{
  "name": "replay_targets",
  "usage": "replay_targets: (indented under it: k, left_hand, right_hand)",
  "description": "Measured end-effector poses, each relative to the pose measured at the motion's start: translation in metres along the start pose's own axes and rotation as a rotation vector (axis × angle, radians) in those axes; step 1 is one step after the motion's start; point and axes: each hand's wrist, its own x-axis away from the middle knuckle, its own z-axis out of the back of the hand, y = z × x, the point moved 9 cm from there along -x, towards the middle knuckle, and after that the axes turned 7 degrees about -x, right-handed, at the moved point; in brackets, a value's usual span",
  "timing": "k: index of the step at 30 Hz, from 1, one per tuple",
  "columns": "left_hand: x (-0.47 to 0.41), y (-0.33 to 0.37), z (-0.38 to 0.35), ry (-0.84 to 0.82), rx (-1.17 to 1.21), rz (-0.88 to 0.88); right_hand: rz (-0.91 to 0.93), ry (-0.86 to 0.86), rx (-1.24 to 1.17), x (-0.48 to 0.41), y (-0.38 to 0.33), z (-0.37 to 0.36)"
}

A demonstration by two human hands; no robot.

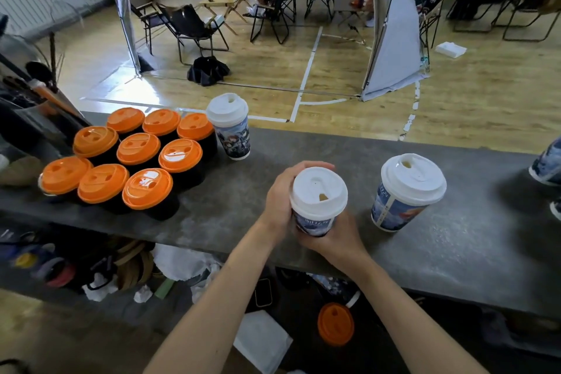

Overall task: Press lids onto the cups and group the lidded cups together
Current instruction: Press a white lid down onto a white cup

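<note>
Near the front edge of the matte grey counter (455,252), the left hand (280,196) curls its fingers round a tapered printed paper cup (314,224) and its smooth domed white lid (318,190); the right hand (332,238) wraps the base

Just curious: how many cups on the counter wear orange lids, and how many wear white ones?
Orange-lidded cups: 9
White-lidded cups: 3
Total: 12 lidded cups

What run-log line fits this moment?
left hand, right hand: grip held cup, lidded | orange cups: nine, grouped left | far cup: lidded, beside group | right cup: lidded, apart on counter
</note>
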Motion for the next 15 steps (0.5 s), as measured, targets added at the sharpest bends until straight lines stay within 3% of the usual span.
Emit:
replay_targets:
  k: [5,7,9,12,15]
  left_hand:
    - [0.020,0.007,0.017,0.335,-0.115,-0.252]
    - [0.027,0.011,0.015,0.388,-0.167,-0.330]
    - [0.016,0.009,0.016,0.313,-0.120,-0.232]
    - [-0.006,-0.003,0.009,0.013,-0.024,0.067]
    - [-0.006,-0.009,0.001,-0.073,0.002,0.116]
  right_hand:
    - [0.009,0.026,-0.024,-0.001,-0.002,-0.003]
    - [0.035,0.027,-0.018,-0.001,-0.004,-0.004]
    - [0.039,0.018,-0.018,-0.002,-0.005,-0.004]
    - [0.026,-0.005,0.008,-0.002,-0.002,-0.004]
    - [0.010,-0.008,0.038,-0.001,0.002,-0.002]
